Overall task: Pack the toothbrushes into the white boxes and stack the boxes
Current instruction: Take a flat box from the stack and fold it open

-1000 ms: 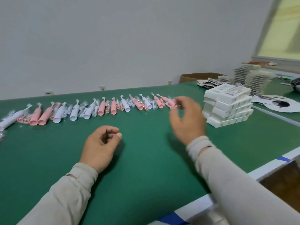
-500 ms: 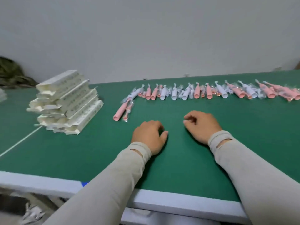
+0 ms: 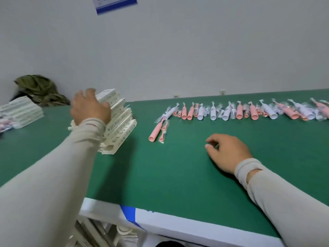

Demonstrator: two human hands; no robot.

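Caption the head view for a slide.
Left hand reaches onto stack of white boxes; right hand rests on green table near toothbrushes.

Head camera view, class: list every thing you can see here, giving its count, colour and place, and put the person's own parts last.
Table: one, green top with white edge, fills the lower frame.
Toothbrushes: many, exact count unclear, pink and white, in clear wrappers, in a row along the far side.
Pink toothbrush: one, lying nearer than the row's left end, beside a small wrapped piece.
Stack of open boxes: one leaning pile, white, left of the row.
Second box stack: one, white, far left.
Cloth: one, olive green, against the wall at left.
Notice: one, blue and white, on the wall.
Left hand: reaching at the top of the leaning pile; grip unclear.
Right hand: loosely curled on the table.
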